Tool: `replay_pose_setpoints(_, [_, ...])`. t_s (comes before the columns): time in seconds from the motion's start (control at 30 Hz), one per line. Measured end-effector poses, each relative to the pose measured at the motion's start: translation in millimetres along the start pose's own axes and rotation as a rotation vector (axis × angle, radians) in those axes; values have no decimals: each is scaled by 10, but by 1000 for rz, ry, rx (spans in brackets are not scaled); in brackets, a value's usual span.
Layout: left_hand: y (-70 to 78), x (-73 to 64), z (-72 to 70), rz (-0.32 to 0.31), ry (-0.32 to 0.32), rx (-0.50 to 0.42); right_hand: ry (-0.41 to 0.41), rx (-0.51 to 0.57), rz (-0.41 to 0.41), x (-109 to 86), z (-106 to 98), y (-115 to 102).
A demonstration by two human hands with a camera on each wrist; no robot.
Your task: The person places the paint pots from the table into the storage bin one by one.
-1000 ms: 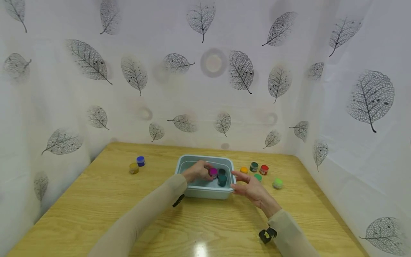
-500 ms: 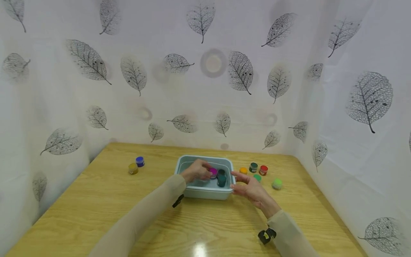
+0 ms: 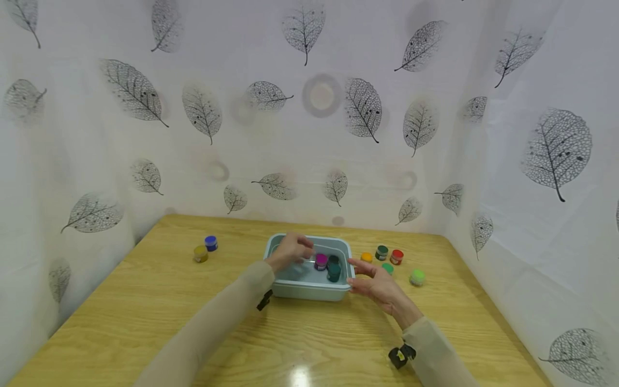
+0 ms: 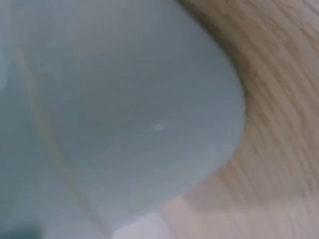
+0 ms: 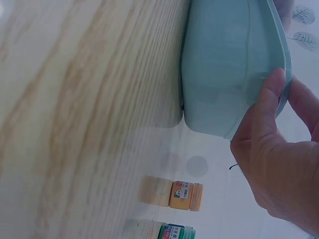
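Note:
A pale blue plastic tub [image 3: 309,292] stands mid-table; the left wrist view shows its outer wall [image 4: 149,94] up close. Inside, toward the right end, a purple-lidded paint jar [image 3: 321,262] sits beside two dark teal jars, the nearer teal jar [image 3: 334,272] partly covering the other. My left hand [image 3: 290,251] hovers over the tub's left half, fingers loosely bent and apart from the purple jar. My right hand [image 3: 382,287] holds the tub's right end by the rim, the thumb [image 5: 271,94] on the near side and other fingers farther round.
Right of the tub are paint jars: orange [image 3: 367,257], dark green [image 3: 382,252], red [image 3: 397,256], green [image 3: 388,267] and light green [image 3: 417,277]. A blue jar [image 3: 210,243] and a yellow jar [image 3: 200,253] stand at the left. Behind the table hangs a leaf-print curtain [image 3: 309,150].
My left hand has let go of the purple-lidded paint jar and drawn back up and left. The jar stays in the tub. My right hand keeps its place at the rim.

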State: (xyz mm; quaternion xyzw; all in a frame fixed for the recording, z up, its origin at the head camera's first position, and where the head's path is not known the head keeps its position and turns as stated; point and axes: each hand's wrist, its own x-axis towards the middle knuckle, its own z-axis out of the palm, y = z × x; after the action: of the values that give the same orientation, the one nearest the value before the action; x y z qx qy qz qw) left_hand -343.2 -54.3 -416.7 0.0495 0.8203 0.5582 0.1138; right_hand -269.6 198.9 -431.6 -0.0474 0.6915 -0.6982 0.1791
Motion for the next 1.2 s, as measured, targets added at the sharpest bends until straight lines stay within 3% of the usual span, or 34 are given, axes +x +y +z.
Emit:
replay_pose_setpoints(0.4, [137, -27, -274, 97, -37, -11, -1, -7, -4, 2, -13, 5])
replay_pose_setpoints(0.83, [140, -133, -560, 96, 22, -84, 4, -11, -1, -3, -10, 1])
replay_pose_setpoints(1.0, [76, -211, -672, 118, 32, -92, 5, -14, 3, -4, -12, 3])
replay_pose_setpoints(1.2, [-56, -276, -809, 95, 25, -91, 14, -8, 9, 5, -13, 12])
